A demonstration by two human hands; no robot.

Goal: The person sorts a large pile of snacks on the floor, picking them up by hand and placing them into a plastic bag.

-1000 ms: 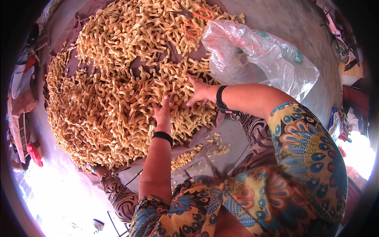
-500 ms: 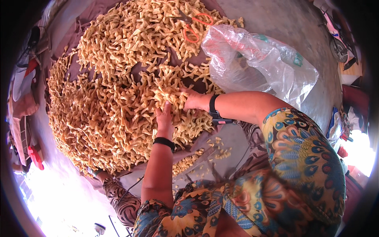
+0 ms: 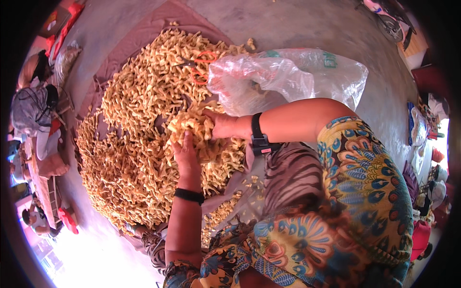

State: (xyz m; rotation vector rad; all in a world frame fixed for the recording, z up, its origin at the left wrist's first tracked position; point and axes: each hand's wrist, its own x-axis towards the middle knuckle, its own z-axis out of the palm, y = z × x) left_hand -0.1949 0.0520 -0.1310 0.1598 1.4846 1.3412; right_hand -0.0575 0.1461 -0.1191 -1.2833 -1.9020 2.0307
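Hundreds of knobbly, tan-yellow pieces, short sticks with flared, bow-like ends and a dry, slightly glossy skin, make up a broad heap (image 3: 139,163) over the middle and near part of a cloth (image 3: 153,33). One loose clump (image 3: 192,122) of them sits between the person's hands, above the heap's right part. The left hand (image 3: 185,156) presses the clump from its near side, fingers slightly spread against it with the thumb up; the right hand (image 3: 222,126) cups it from the right, those fingers partly hidden by the pieces, so their exact spread cannot be told.

Beyond the hands, scissors (image 3: 193,62) with dark blades and orange loop handles lie on the heap toward the cloth's far right edge. A crumpled, clear plastic bag (image 3: 331,77) with red and green print touches the heap there and spreads onto the smooth grey floor (image 3: 288,29). Small pale fragments (image 3: 223,209) are scattered by the cloth's near edge. The cloth itself is matte mauve-brown and creased, its bare far corner pointing away from the person.
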